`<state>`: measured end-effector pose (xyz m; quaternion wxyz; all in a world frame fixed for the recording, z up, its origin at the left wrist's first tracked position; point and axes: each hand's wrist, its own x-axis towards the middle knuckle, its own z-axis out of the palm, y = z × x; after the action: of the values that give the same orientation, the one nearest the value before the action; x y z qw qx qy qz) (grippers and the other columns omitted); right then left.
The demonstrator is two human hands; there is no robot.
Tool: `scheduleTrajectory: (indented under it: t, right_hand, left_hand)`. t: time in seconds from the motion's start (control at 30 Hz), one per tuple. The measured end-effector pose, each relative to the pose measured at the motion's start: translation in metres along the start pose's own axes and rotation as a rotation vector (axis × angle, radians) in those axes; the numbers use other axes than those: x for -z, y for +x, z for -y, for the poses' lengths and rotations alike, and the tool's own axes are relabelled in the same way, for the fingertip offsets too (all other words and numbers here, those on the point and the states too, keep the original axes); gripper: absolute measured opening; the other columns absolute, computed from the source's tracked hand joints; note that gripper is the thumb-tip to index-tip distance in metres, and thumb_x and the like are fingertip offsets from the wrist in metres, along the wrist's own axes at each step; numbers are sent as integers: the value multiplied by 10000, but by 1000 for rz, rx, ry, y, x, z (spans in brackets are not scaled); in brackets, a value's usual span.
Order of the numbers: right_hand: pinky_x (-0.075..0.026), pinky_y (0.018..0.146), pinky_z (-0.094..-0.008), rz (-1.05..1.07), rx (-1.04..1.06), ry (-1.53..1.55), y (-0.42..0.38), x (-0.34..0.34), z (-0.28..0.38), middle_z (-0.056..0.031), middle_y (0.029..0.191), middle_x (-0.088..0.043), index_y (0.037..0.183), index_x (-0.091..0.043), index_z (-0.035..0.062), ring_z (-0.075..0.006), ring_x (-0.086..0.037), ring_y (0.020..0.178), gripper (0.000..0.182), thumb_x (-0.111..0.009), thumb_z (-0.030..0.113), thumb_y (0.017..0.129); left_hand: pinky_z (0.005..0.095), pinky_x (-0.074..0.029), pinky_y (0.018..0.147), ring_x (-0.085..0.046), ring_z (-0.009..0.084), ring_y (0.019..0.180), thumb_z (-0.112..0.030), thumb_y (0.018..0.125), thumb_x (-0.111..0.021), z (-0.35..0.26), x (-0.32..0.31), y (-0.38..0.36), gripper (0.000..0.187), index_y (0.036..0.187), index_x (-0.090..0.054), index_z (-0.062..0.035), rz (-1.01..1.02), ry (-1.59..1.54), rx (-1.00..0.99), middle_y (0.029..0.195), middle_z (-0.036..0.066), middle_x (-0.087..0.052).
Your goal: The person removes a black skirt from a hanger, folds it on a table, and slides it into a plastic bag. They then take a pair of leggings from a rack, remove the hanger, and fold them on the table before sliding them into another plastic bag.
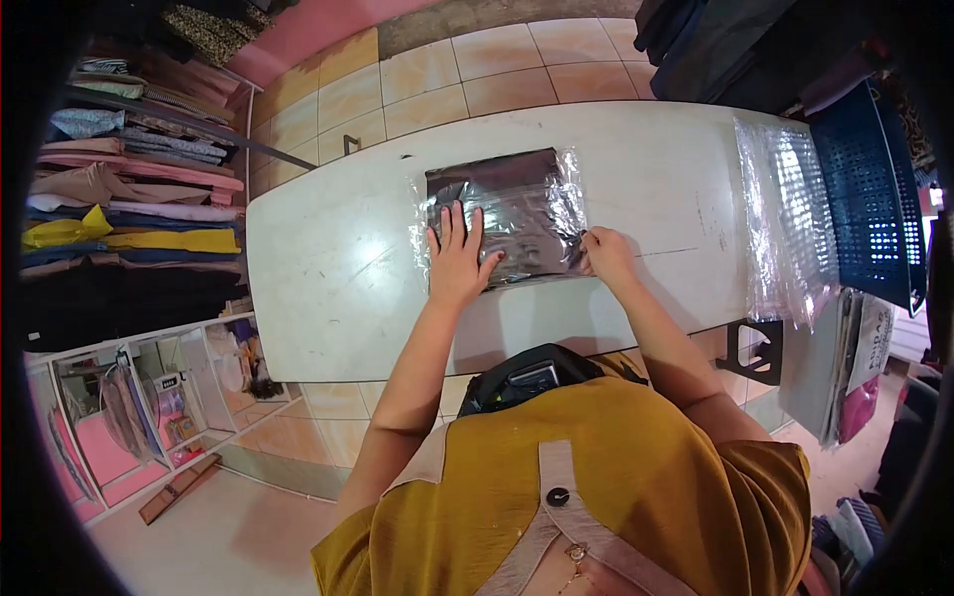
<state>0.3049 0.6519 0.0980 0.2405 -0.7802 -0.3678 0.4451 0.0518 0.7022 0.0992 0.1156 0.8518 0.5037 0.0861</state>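
Observation:
A dark folded garment in a clear plastic bag (517,204) lies flat on the white table (328,268). My left hand (459,260) rests on the bag's left part, its fingers spread and pressing on the plastic. At the bag's lower right corner, my right hand (604,252) has its fingers pinched together on the edge of the plastic. The clear film sticks out past the dark cloth on the left and right sides and shines in the light.
More clear plastic bags (785,219) lie over the table's right end, beside a blue perforated basket (870,199). Folded clothes (129,199) fill shelves at the left. Dark garments (725,45) hang at the upper right. A glass display case (149,397) stands lower left.

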Motion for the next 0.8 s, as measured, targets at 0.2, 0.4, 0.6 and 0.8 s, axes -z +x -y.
scheduleTrajectory:
  t: [0.2, 0.4, 0.6, 0.8]
  right_hand:
    - [-293, 985, -508, -329, 798, -348, -25, 0, 56, -63, 1291, -479, 1228, -518, 203, -316, -389, 1225, 480, -650, 278, 773]
    - [-123, 1050, -631, -121, 864, -656, 9, -38, 44, -72, 1476, -256, 1351, -412, 291, -331, -153, 1379, 615, -614, 448, 792]
    - [-96, 1042, -650, -26, 822, -616, 18, -41, 37, -62, 1496, -216, 1376, -369, 311, -350, -129, 1381, 594, -553, 473, 835]
    - [-143, 1095, -531, 198, 933, -570, 42, -9, 23, -81, 1473, -269, 1362, -387, 167, -296, -182, 1379, 526, -535, 282, 871]
  left_hand:
    - [577, -125, 1064, -125, 380, 1379, -485, 848, -523, 2, 0, 4, 749, 1436, -246, -114, 43, -7, -2, 1494, 203, -139]
    - [571, -128, 1067, -139, 383, 1376, -484, 830, -546, 7, 2, 5, 761, 1433, -262, -117, 36, -61, -11, 1496, 191, -147]
    - [508, -144, 1095, -172, 350, 1374, -324, 859, -555, 13, 5, 8, 718, 1429, -208, -60, 30, -289, 34, 1490, 147, -200]
    - [423, -288, 1056, -349, 369, 1269, -134, 806, -605, 52, 19, 2, 551, 1318, -414, -59, -15, -414, -96, 1396, 164, -364]
